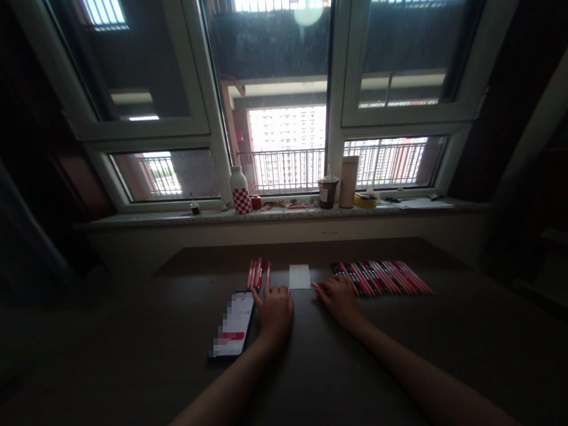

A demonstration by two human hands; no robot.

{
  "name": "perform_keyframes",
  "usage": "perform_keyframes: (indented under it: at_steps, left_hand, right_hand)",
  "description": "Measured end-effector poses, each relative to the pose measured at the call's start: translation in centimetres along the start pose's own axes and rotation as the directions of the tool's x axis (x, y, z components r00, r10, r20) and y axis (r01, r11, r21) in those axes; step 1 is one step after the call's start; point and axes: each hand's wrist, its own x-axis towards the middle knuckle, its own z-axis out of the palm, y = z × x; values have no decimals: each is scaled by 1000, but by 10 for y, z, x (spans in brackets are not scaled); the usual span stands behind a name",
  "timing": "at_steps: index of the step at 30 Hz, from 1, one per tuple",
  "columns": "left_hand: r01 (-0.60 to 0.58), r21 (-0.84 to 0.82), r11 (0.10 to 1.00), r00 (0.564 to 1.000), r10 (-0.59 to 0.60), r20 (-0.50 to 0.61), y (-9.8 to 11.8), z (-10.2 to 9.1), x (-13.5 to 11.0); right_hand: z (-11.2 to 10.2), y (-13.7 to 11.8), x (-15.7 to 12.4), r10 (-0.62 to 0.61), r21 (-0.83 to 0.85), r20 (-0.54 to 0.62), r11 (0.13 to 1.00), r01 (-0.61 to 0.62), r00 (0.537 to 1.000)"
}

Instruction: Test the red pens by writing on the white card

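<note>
My left hand point(276, 312) rests on the table, palm down, with the little finger spread out to the side. Its fingertips reach the lower end of a single pink pencil point(268, 273); whether they press on it I cannot tell. Just left of that pencil lies a small group of pink and red pencils point(254, 274). Between my hands is a pale square paper point(299, 276). My right hand point(341, 300) is closed on a pink pencil point(315, 285), whose end pokes out toward the paper. Beyond its wrist stretches a long row of pink, red and black pencils point(386, 278).
A phone point(235, 325) with a lit screen lies beside my left hand on the dark table point(177, 307). On the windowsill point(284, 216) stand a red-checked white bottle point(240, 192), a lidded drink cup point(327, 193), a tan flask point(348, 182) and a yellow item point(365, 200).
</note>
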Motion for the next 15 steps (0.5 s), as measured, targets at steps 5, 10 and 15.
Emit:
perform_keyframes:
  at_steps: [5, 10, 15]
  left_hand:
    - [4, 1, 1000, 1000, -4, 6, -1, 1, 0]
    - [9, 4, 1000, 1000, -9, 22, -2, 2, 0]
    - [14, 14, 1000, 1000, -14, 24, -1, 1, 0]
  right_hand:
    - [-1, -1, 0, -1, -1, 4, 1000, 1, 1000]
    - [0, -1, 0, 8, -25, 11, 1000, -7, 1000]
    - [0, -2, 0, -7, -32, 4, 999, 7, 1000]
